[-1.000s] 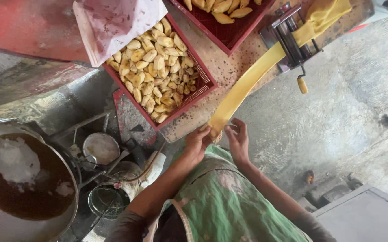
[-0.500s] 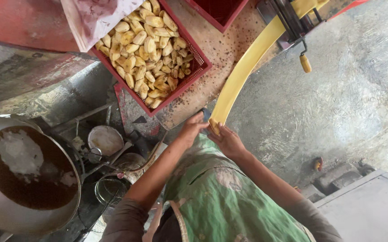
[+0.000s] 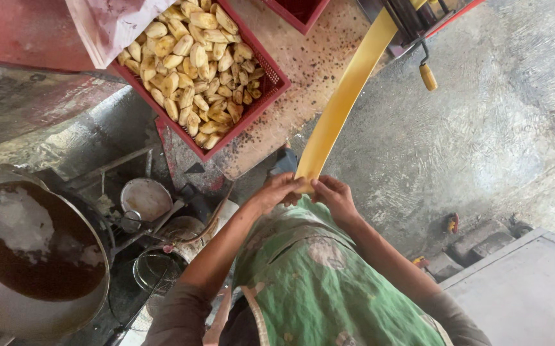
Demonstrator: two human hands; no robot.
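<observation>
A long flat yellow sheet of dough (image 3: 344, 96) runs down from a hand-cranked roller machine (image 3: 412, 19) at the top toward my body. My left hand (image 3: 277, 191) and my right hand (image 3: 334, 194) both pinch its lower end, close together just above my green apron (image 3: 328, 282). The machine's crank handle (image 3: 427, 75) has a yellow grip and hangs beside the sheet.
A red crate (image 3: 261, 102) full of pale yellow folded pastries sits on a speckled table (image 3: 309, 64). A big pan of dark oil (image 3: 27, 250) is at lower left, with a round ladle (image 3: 146, 198) and a wire strainer (image 3: 155, 269) beside it. Concrete floor lies to the right.
The view has swung down and left. The dough sheet has grown longer, and both hands have drawn its end closer to my body.
</observation>
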